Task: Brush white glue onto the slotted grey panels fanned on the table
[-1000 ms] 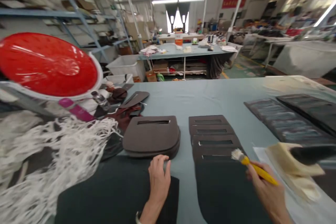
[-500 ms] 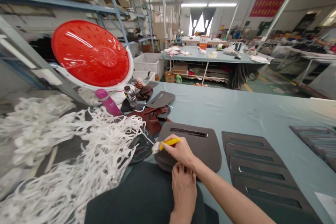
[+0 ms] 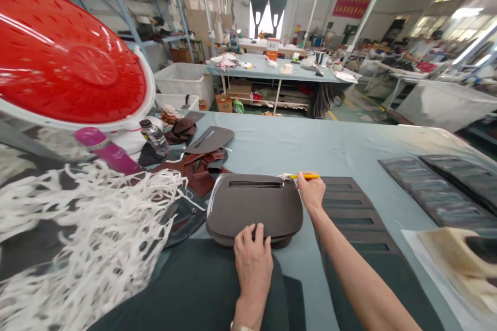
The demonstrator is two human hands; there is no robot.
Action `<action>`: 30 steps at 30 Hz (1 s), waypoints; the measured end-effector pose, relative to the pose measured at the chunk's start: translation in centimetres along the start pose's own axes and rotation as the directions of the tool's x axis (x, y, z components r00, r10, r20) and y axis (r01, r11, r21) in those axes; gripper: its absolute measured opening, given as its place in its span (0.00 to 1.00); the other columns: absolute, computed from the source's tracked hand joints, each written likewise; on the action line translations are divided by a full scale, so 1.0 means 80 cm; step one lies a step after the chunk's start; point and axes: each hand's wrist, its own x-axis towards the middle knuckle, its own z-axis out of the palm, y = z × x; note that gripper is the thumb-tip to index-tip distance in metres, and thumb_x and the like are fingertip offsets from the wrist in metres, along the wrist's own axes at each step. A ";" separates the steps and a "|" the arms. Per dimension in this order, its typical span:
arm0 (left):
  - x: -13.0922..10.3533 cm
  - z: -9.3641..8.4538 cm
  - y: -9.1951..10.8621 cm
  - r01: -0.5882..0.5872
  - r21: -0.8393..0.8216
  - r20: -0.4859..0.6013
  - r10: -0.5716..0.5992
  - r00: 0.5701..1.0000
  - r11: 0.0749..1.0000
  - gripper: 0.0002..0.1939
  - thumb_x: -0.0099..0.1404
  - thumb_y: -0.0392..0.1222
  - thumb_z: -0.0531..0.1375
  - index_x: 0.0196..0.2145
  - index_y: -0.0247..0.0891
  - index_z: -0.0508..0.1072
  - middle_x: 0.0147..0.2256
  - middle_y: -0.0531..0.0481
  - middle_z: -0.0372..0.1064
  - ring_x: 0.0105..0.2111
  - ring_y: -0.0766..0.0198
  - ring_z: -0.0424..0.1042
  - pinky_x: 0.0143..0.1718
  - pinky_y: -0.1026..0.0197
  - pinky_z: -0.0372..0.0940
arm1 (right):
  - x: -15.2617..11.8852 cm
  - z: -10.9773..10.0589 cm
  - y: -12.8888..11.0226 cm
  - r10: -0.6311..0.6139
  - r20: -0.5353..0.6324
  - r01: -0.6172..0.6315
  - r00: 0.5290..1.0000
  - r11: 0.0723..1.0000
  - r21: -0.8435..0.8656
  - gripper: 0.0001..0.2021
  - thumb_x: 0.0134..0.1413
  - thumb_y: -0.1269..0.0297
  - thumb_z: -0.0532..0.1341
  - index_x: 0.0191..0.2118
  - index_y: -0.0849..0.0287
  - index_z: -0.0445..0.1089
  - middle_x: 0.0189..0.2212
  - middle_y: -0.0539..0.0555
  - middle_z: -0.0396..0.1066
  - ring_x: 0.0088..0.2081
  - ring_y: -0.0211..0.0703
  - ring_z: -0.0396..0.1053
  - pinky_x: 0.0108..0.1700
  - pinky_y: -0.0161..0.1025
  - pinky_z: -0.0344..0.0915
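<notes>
My right hand [image 3: 311, 192] pinches the yellow handle of a small brush [image 3: 302, 176]. The brush's whitish bristles touch the upper right edge of a dark grey panel [image 3: 254, 210] with a long slot. A wet white line runs along the panel's left and top edges. My left hand [image 3: 254, 256] lies on the panel's near edge, its fingers a little apart. Beneath this panel, more dark pieces show at the near rim. Beside my right forearm lies a row of overlapping slotted panels [image 3: 344, 201], partly covered by the arm.
White strips [image 3: 97, 227] heap up at the left. Behind them are a pink bottle [image 3: 106, 150], a clear bottle [image 3: 152, 134] and a red basin [image 3: 73, 62]. Brown scraps [image 3: 198, 168] lie beyond the panel. A yellowish block [image 3: 458, 248] sits at right, near more dark panels [image 3: 423, 186].
My right hand has swept the brush from the panel's left edge to its upper right edge, leaving a white line. My left hand has flattened onto the near edge. The view has turned right.
</notes>
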 end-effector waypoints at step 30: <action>0.073 -0.057 -0.093 0.154 0.165 0.218 -0.189 0.958 0.974 0.19 0.66 0.47 0.49 0.54 0.51 0.64 0.46 0.45 0.66 0.45 0.53 0.63 0.46 0.48 0.57 | -0.148 -0.147 0.039 -0.224 -0.001 0.224 0.974 0.972 0.069 0.07 0.51 0.61 0.63 0.29 0.60 0.71 0.22 0.50 0.70 0.22 0.35 0.66 0.26 0.31 0.62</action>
